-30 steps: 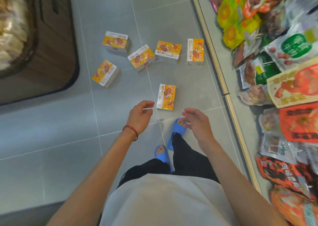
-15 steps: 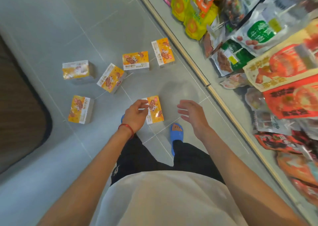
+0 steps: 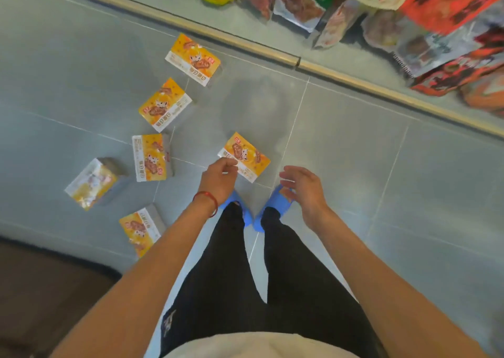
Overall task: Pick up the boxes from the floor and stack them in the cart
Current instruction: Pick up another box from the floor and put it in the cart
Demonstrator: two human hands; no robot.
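Observation:
Several yellow-and-white snack boxes lie on the grey tiled floor. The nearest box (image 3: 245,154) lies just in front of my blue slippers (image 3: 275,202). My left hand (image 3: 218,179), with a red string at the wrist, pinches that box's near-left corner with curled fingers. My right hand (image 3: 302,187) hovers to the right of the box with relaxed, spread fingers and holds nothing. Other boxes lie to the left: one far (image 3: 192,58), one below it (image 3: 163,105), one at mid-left (image 3: 151,157), one tilted (image 3: 91,184) and one nearest me (image 3: 139,230).
A low shelf with a wooden edge (image 3: 354,80) runs across the top right, packed with snack bags (image 3: 294,3). A dark brown object with a black rim (image 3: 41,289) fills the lower left corner. My legs in black trousers stand between the arms.
The view has swung so the shelf now runs across the top. My left hand has stayed at the nearest box's corner. My right hand has dropped lower beside it.

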